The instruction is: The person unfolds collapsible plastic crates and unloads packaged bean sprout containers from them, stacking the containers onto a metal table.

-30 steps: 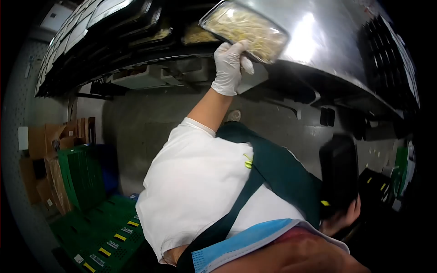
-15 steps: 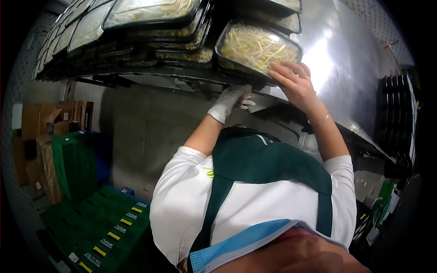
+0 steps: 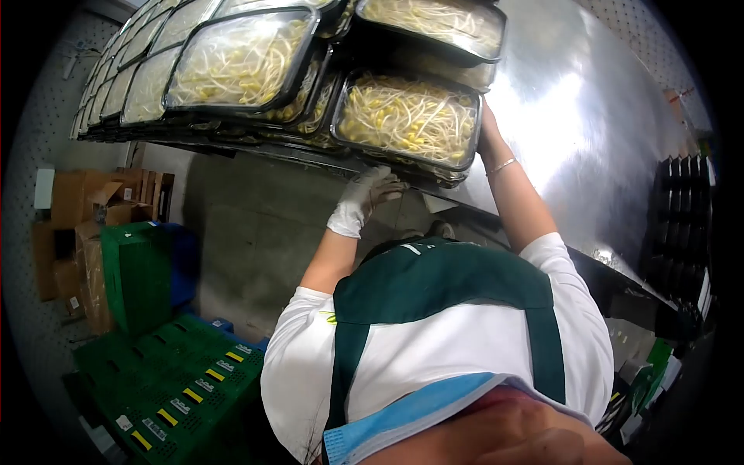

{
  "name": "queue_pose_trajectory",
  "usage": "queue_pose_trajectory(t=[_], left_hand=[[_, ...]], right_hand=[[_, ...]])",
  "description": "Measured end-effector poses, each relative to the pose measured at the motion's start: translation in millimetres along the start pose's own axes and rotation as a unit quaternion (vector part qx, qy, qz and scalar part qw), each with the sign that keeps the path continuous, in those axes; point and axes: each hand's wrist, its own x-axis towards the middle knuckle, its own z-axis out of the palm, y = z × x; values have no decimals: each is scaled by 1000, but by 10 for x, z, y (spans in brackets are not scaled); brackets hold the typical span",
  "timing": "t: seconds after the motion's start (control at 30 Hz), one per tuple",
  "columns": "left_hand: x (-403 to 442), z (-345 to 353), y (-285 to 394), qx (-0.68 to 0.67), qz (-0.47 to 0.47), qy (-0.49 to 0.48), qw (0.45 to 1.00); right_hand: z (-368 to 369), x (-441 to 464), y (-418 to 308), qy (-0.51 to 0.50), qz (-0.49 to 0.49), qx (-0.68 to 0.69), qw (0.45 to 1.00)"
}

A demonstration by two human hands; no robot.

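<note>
White-gloved left hand (image 3: 370, 195) is loosely open, nothing visibly held, just beside the near edge of the sprout pack (image 3: 409, 120); bare right hand (image 3: 490, 133) is at its right end, fingers hidden, can't tell if gripping. Best to steady both ends, keep it level and square over the packs below (image 3: 448, 181). It's black-sided, clear-topped, full of pale yellow-headed sprouts (image 3: 380, 108), stacked at the worktop (image 3: 573, 147) edge.

Gloved left hand (image 3: 367, 198), arms (image 3: 518, 194) forward
</note>
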Motion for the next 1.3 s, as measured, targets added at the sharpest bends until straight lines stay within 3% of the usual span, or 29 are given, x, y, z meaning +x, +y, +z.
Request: queue_pose_trajectory(t=[0.13, 0.2, 0.23, 0.27, 0.37, 0.4, 0.43, 0.47, 0.53, 0.7, 0.77, 0.8, 0.83, 0.9, 0.93, 1.0, 1.07, 1.13, 1.17, 1.2, 1.27, 1.3], left_hand=[[59, 31, -78, -49, 42, -38, 997], [-25, 112, -82, 32, 33, 95, 994], [-87, 56, -103, 76, 68, 44, 994], [-135, -3, -121, 124, 99, -27, 987], [-165, 261, -61, 244, -97, -180, 948], [-89, 279, -251, 199, -83, -227, 950], [-116, 497, -304, 264, -32, -255, 930], [-275, 950, -178, 370, -86, -224, 897], [-197, 1105, -444, 325, -103, -346, 874], [-231, 1757, -960, 362, -214, -370, 828], [-472, 1981, -1223, 404, -224, -367, 808], [-649, 2090, -1315, 408, -243, -386, 791], [-735, 2147, -1466, 431, -242, -404, 770], [-826, 2239, -1815, 469, -233, -430, 736], [-870, 2289, -1944, 499, -214, -484, 686], [-1130, 2386, -2254, 472, -254, -504, 677], [-1270, 2580, -2692, 481, -253, -577, 610], [-1699, 2830, -3095, 482, -204, -652, 549], [-2008, 2944, -3272, 465, -200, -682, 529], [-2331, 3000, -3417, 447, -199, -708, 509], [-2735, 3211, -3826, 462, -121, -789, 387], [-2979, 3258, -3968, 451, -140, -791, 390]], right_hand=[[16, -23, -86, 32, -59, -173, 983], [-61, -10, -118, 41, 16, -235, 971], [-77, -134, -227, -20, 13, -266, 964], [-217, -40, -64, 56, -27, -259, 964], [-458, -646, -399, 93, -75, -323, 939], [-530, -990, -489, 122, -113, -310, 936], [-668, -1284, -513, 152, -131, -325, 924], [-782, -1604, -516, 196, -153, -307, 919], [-1031, -2312, -333, 287, -214, -256, 898], [-1048, -4271, 126, 519, -283, -217, 776], [-864, -5017, 367, 623, -288, -260, 680], [-727, -5405, 467, 684, -229, -294, 627], [-537, -5767, 528, 745, -220, -320, 542], [-457, -6590, 911, 855, -208, -359, 312], [-363, -7040, 1111, 895, -159, -370, 193], [-213, -8091, 1682, 954, -59, -294, -3], [-138, -8950, 2342, 972, -231, 22, 17], [32, -8960, 2302, 991, 54, -113, -47], [-52, -9022, 2390, 954, 113, -276, 1], [-128, -8980, 2435, 943, 125, -301, 68], [-360, -9107, 2433, 963, -1, -222, 151], [-346, -9139, 2296, 974, -78, -142, 159]])
